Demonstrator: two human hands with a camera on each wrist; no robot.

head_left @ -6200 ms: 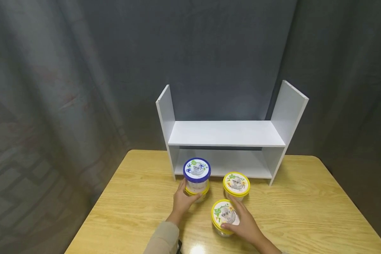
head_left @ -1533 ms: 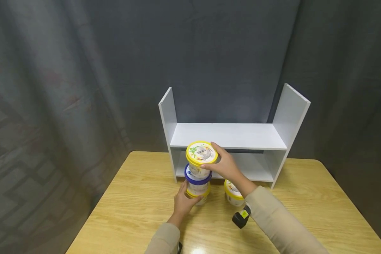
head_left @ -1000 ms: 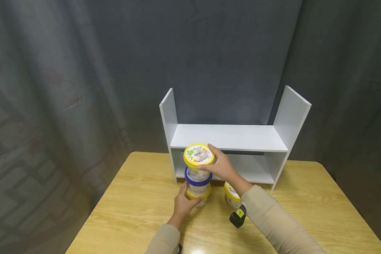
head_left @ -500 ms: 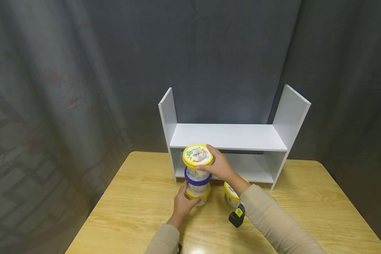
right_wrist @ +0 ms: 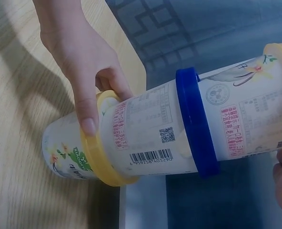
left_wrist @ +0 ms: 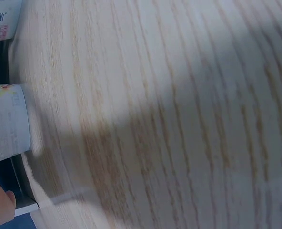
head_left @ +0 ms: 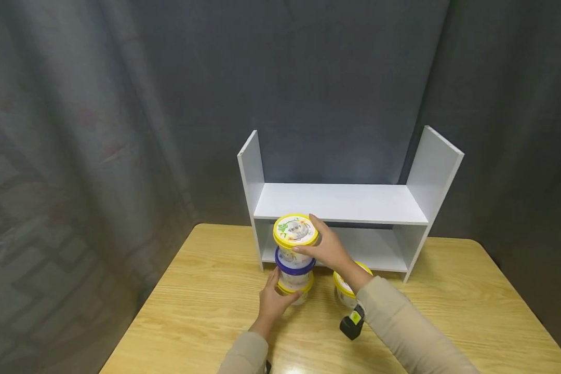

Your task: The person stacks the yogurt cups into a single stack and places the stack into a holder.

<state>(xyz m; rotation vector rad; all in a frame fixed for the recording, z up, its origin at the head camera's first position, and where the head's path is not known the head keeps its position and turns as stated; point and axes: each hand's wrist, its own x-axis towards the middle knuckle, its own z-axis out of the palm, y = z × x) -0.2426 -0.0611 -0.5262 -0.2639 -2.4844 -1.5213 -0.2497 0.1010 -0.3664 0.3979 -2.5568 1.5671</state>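
The left hand (head_left: 272,301), at the stack's 7 o'clock, grips the bottom tub (right_wrist: 69,149); a jerk there could shift the blue-lidded middle tub (right_wrist: 148,133). The top tub (head_left: 294,230), resting on that blue lid, might topple if released off-centre by the right hand (head_left: 329,249), pinching its rim from 3 o'clock. The fourth tub (head_left: 345,296), at 4 o'clock, could be knocked by the right sleeve (head_left: 411,330).

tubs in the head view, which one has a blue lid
The middle tub of the three stacked: its lid is blue, while the top tub, the bottom tub and the separate tub beside them are all yellow-lidded.
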